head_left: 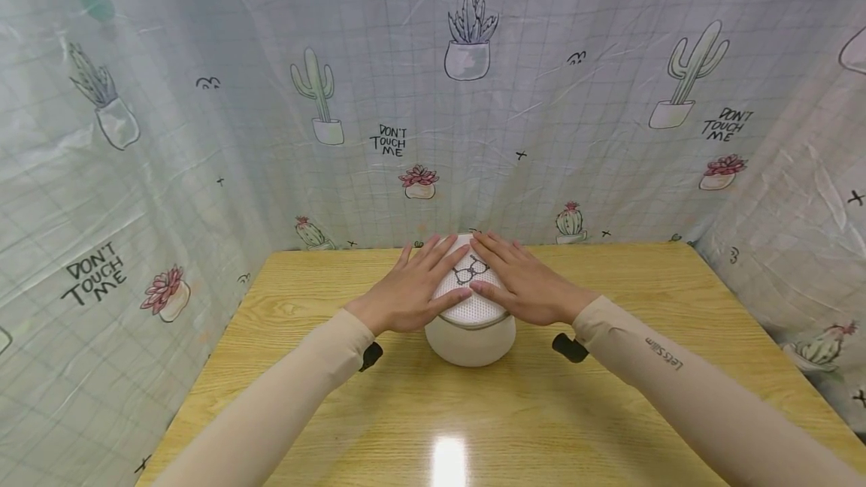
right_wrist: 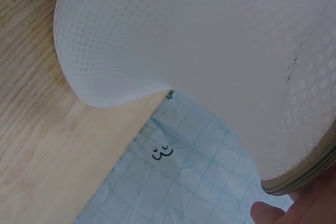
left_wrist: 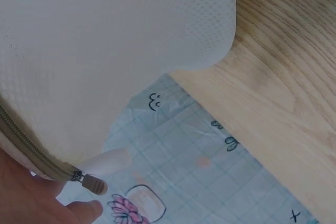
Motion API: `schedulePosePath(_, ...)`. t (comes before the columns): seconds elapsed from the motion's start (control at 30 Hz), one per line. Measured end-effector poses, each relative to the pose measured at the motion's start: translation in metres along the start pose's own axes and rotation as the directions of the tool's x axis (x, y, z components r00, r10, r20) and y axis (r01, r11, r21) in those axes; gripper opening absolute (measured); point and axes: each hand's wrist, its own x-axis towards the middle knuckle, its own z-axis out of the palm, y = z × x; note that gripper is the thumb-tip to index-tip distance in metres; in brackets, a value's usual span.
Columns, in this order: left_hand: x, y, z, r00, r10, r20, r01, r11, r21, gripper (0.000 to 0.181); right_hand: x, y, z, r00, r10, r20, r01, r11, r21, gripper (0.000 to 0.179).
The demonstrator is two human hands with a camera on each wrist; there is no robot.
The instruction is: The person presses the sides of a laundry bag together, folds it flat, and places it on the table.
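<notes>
A round white mesh laundry bag (head_left: pixel 470 344) stands on the table, with a line drawing of glasses on its top. My left hand (head_left: pixel 411 291) rests on the top's left side, its fingers extended. Mirroring it, my right hand (head_left: pixel 531 288) lies on the right side, fingers also extended, and the two thumbs nearly meet at the front. In the left wrist view, a beige zipper (left_wrist: pixel 37 150) runs along the rim and ends in a zipper pull (left_wrist: pixel 94 184) near the left fingertips. The right wrist view shows the zipper (right_wrist: pixel 302 177) beside the right fingers. The bag's inside is hidden.
The wooden table (head_left: pixel 325 419) extends around the bag and reflects a bright light near its front. A curtain (head_left: pixel 365 43) printed with cacti hangs behind the table and at both sides. Dark wrist cameras sit under both wrists.
</notes>
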Motion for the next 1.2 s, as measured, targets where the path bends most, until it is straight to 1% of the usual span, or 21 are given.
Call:
schedulePosePath(0.4, 0.003, 0.003, 0.001, 1.0, -0.01, 0.016, 0.01, 1.0, -0.009, 0.074, -0.001, 0.007, 0.009, 1.0, -0.001, -0.017, 0.001, 1.0, 0.029, 0.075)
schedulePosePath(0.63, 0.004, 0.001, 0.006, 0.999, -0.021, 0.026, 0.021, 1.0, -0.003, 0.075, 0.001, 0.012, 0.015, 1.0, -0.007, -0.029, 0.007, 0.999, 0.032, 0.075)
schedulePosePath(0.97, 0.006, -0.003, 0.017, 0.999, 0.003, 0.032, -0.003, 1.0, 0.001, 0.076, 0.0, 0.016, 0.023, 0.999, -0.001, -0.039, 0.003, 0.999, 0.043, 0.076)
schedulePosePath(1.2, 0.006, -0.002, 0.02, 0.999, -0.003, 0.036, 0.003, 1.0, -0.007, 0.076, -0.001, 0.017, 0.026, 0.999, 0.002, -0.038, 0.0, 0.999, 0.044, 0.076)
